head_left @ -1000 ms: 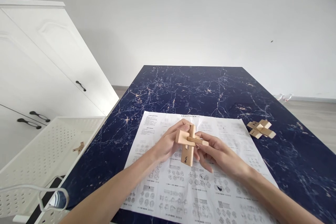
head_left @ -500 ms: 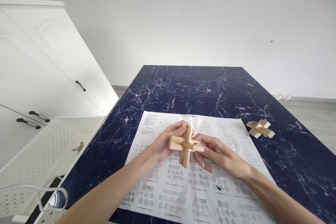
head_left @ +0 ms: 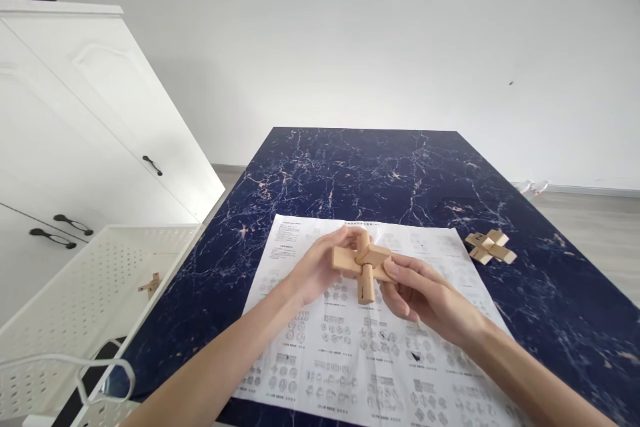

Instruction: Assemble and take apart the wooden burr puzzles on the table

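Observation:
A pale wooden interlocking puzzle (head_left: 366,282) of crossed bars is held over the printed sheet, a dark mark on its lower bar. My left hand (head_left: 320,263) is closed around its left and rear side, with some fingertips hidden behind the wood. Thumb and fingers of my right hand (head_left: 420,290) pinch the bar that sticks out to the right. Beneath both hands lies the white instruction sheet (head_left: 280,280), covered with small diagrams and text.
A second wooden puzzle (head_left: 490,247) rests on the dark blue marbled table (head_left: 360,173), right of the sheet. To the left stand a white perforated cart (head_left: 90,280) with a small wooden piece (head_left: 149,285) in it, and a white cabinet (head_left: 100,113).
The puzzle has turned in my hands, so a broad-ended bar now faces up and right. My right hand has shifted its grip onto the right-hand bar.

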The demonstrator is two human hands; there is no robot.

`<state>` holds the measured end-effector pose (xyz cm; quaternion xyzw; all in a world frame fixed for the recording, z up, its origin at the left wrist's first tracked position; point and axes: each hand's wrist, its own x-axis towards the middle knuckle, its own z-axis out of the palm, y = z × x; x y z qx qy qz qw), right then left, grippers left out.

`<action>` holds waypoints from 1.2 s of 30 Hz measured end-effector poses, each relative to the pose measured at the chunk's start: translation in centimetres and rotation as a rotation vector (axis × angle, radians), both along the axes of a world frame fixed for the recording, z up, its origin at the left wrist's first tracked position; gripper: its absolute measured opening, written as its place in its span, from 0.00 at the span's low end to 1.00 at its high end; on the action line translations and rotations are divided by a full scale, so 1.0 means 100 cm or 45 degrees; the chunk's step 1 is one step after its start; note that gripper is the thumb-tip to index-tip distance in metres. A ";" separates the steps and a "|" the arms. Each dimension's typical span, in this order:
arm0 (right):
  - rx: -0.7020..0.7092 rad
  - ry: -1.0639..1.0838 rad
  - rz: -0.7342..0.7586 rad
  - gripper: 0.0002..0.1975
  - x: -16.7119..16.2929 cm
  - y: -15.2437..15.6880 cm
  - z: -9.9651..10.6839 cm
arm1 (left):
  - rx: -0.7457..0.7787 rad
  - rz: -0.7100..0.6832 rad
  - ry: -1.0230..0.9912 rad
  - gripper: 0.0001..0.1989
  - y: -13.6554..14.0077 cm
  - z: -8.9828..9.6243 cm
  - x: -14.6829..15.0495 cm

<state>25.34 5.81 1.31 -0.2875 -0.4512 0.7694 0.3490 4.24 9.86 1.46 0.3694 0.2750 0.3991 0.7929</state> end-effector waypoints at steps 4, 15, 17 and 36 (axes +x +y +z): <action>-0.171 -0.073 -0.185 0.22 0.014 -0.011 0.011 | -0.097 0.252 -0.085 0.14 0.007 -0.004 -0.002; -0.290 -0.544 -0.984 0.26 0.117 -0.089 -0.018 | -0.081 0.336 -0.073 0.12 0.012 -0.012 -0.006; -0.289 -0.615 -1.058 0.26 0.132 -0.094 -0.026 | -0.005 0.328 -0.027 0.12 0.012 -0.010 -0.005; -0.309 -0.519 -1.151 0.27 0.144 -0.089 -0.025 | 0.551 0.512 1.040 0.14 -0.016 0.021 -0.086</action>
